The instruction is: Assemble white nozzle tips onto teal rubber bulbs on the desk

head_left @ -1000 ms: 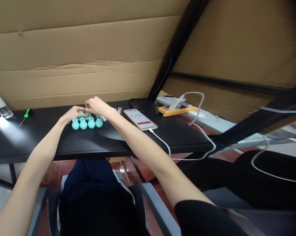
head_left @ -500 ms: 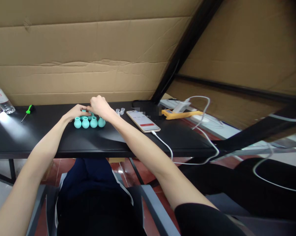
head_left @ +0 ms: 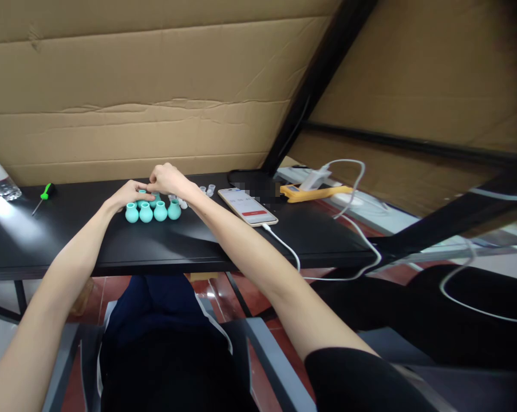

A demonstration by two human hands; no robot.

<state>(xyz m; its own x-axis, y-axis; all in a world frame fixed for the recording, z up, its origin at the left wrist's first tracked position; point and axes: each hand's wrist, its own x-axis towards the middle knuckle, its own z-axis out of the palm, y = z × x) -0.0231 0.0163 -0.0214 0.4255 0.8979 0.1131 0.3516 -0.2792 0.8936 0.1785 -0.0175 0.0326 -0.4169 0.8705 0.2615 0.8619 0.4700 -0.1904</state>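
Several small teal round-bellied pots with open necks stand in two rows on the black table, among them a front pot (head_left: 160,212). My left hand (head_left: 127,195) reaches in from the left, its fingers and thumb around a back-row pot (head_left: 142,195). Just above and to the right of it, my right hand (head_left: 166,179) is closed in a pinch over the back row. Whatever lies between its fingertips is hidden. Small clear plastic pieces (head_left: 210,190) lie beyond my right wrist, with others partly covered by it.
A phone (head_left: 249,207) on a white cable lies right of my right forearm, near a yellow tool (head_left: 316,193). A green-handled screwdriver (head_left: 47,193) and a tilted water bottle (head_left: 0,178) are at left. Cardboard (head_left: 133,86) stands behind the table.
The view has shifted slightly. My right wrist has moved off the rightmost front pot, which now shows whole, and more clear pieces appear beside it. My left hand stays at the back row.
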